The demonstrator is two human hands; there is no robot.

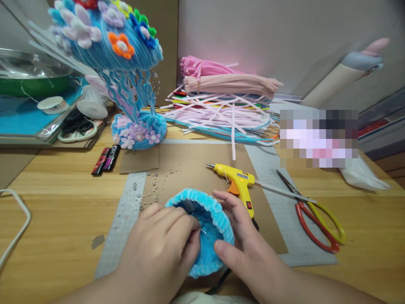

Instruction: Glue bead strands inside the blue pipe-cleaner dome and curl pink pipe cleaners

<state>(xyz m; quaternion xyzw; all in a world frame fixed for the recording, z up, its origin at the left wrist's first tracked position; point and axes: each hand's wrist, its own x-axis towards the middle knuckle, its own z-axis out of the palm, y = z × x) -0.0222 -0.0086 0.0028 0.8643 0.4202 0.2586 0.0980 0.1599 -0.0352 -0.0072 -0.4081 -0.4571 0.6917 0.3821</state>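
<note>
A bowl-shaped piece of blue fuzzy pipe cleaners [218, 215] is tipped with its hollow side toward me. My right hand [243, 240] holds its right rim, the thumb at the inner edge and the fingers around the outside. My left hand [167, 236] reaches over the left rim, fingers bent and pinched together inside the hollow. Whatever they pinch is hidden; a thin, shiny strand shows beside the fingertips. Just beyond lies a yellow hot glue gun [237, 181] with a glue stick in its back. Strings of clear beads [155, 185] are spread left of the bowl shape.
A blue pipe-cleaner jellyfish with flowers [107, 38] stands at the back left. Bundled pipe cleaners [228, 84] are piled behind the cardboard sheet [196, 164]. Red-and-yellow scissors [311, 215] lie to the right. Two small tubes [106, 160], thread spools [91, 103] and a green bowl [34, 86] are left.
</note>
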